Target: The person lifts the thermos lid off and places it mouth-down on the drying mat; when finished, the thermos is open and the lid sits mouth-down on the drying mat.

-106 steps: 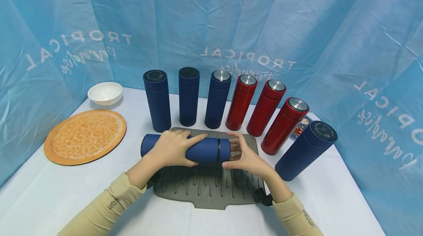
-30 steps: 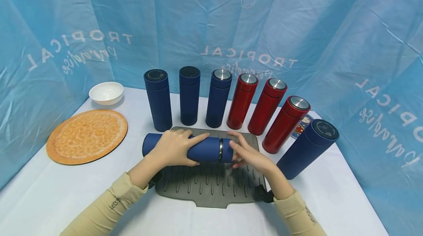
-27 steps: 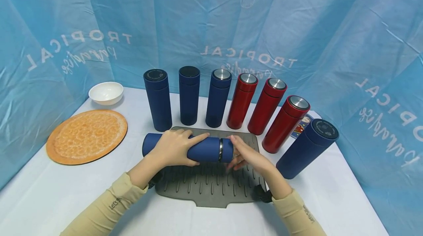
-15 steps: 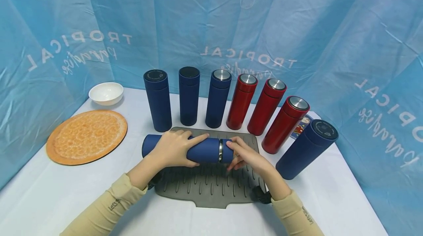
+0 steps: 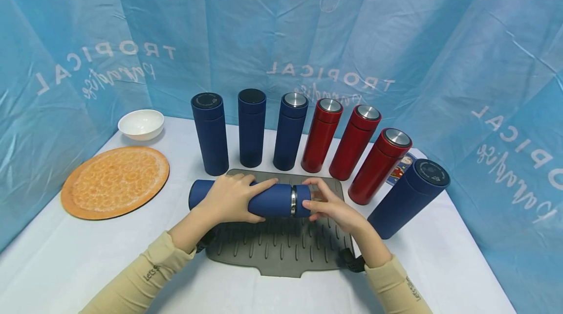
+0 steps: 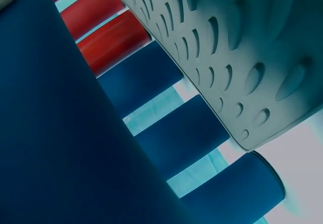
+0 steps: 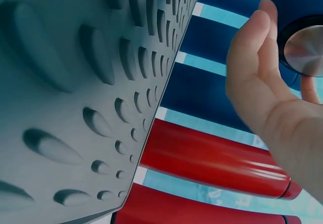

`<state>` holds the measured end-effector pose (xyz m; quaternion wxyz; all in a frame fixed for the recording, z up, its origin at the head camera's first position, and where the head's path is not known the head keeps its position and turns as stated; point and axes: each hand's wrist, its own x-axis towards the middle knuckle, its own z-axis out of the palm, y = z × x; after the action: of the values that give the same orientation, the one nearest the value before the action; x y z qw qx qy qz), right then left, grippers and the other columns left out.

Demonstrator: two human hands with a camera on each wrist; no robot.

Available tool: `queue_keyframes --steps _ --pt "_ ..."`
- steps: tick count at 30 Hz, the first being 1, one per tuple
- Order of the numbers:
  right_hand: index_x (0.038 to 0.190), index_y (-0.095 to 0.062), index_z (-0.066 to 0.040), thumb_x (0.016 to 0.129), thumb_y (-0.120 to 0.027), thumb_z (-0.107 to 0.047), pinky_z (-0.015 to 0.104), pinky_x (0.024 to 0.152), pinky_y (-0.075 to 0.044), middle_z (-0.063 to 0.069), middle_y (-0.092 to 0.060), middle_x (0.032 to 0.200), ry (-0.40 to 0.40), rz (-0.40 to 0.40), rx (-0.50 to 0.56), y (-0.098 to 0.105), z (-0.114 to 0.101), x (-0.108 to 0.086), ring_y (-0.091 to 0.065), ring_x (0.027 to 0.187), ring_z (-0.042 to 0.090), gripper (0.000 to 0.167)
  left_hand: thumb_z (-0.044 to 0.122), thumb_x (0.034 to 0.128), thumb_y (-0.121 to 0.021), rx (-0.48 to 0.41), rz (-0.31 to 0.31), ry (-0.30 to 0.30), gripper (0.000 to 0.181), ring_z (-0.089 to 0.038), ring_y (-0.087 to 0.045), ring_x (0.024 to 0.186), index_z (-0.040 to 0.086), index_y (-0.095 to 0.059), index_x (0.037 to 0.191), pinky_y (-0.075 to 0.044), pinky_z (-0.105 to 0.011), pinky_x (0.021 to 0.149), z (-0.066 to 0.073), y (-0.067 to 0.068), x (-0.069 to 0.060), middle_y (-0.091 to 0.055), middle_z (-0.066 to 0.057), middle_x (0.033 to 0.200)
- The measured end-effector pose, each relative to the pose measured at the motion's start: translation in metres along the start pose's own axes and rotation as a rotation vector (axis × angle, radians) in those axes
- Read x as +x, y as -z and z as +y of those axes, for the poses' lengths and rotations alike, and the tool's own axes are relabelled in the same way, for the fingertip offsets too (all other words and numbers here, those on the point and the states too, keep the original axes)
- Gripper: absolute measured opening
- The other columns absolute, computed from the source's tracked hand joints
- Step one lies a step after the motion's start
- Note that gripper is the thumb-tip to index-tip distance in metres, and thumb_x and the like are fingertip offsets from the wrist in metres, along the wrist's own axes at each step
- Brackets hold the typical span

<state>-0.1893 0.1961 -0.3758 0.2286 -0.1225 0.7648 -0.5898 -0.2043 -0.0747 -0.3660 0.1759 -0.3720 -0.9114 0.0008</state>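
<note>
A dark blue vacuum flask (image 5: pixel 272 200) lies level above a grey ridged mat (image 5: pixel 279 255). My left hand (image 5: pixel 233 199) grips its body from above, with the thumb on the near side. At the right end is the flask's blue lid (image 5: pixel 302 201), pinched between the thumb and fingers of my right hand (image 5: pixel 335 210). A shiny steel ring (image 5: pixel 293 200) shows between lid and body. In the right wrist view the lid's round silver end (image 7: pixel 307 50) is visible inside the curve of the fingers. The left wrist view shows mostly the flask's blue body (image 6: pixel 60 133).
Behind the mat stand blue flasks (image 5: pixel 251 133) and red flasks (image 5: pixel 323 138) in an arc, with another blue flask (image 5: pixel 404 201) at the right. A white bowl (image 5: pixel 140 124) and a round orange placemat (image 5: pixel 116 182) lie left. A patterned card (image 5: pixel 401 167) is partly hidden behind flasks.
The dark seam beside the lid has widened into a bright steel ring. My right fingers have shifted round the lid several times and pinch it now. My left hand has barely moved.
</note>
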Motion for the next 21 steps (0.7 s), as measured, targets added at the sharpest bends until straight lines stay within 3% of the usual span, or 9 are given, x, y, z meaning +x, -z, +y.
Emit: queue_keyframes --steps 5,11,21 --pt "0.135 -0.026 -0.019 0.081 -0.06 -0.023 0.054 0.086 -0.045 0.021 -0.031 0.132 0.051 -0.026 0.02 0.001 0.0007 -0.0002 -0.042 0.113 0.038 0.064 0.066 0.0601 -0.07 0.002 -0.011 0.005 0.085 -0.024 -0.064 0.083 0.031 -0.047 0.134 -0.052 -0.04 0.069 -0.0003 -0.0007 -0.0005 -0.065 -0.007 0.099" --pt "0.132 -0.028 -0.015 0.076 -0.066 -0.013 0.046 0.083 -0.046 0.02 -0.03 0.132 0.129 -0.01 0.003 0.0017 0.0031 -0.0018 -0.041 0.113 0.036 0.068 0.065 0.0588 -0.072 -0.023 -0.043 0.039 0.088 -0.024 -0.064 0.085 0.031 -0.045 0.135 -0.052 -0.042 0.07 -0.002 0.0003 -0.0021 -0.065 -0.007 0.1" --pt "0.133 -0.026 -0.01 0.075 -0.068 -0.01 0.041 0.084 -0.045 0.019 -0.033 0.131 0.161 0.045 -0.003 0.005 0.004 -0.0044 -0.041 0.113 0.034 0.071 0.065 0.0585 -0.072 -0.023 -0.011 0.061 0.087 -0.022 -0.063 0.079 0.031 -0.046 0.135 -0.051 -0.036 0.059 -0.0077 0.0023 -0.007 -0.064 -0.006 0.096"
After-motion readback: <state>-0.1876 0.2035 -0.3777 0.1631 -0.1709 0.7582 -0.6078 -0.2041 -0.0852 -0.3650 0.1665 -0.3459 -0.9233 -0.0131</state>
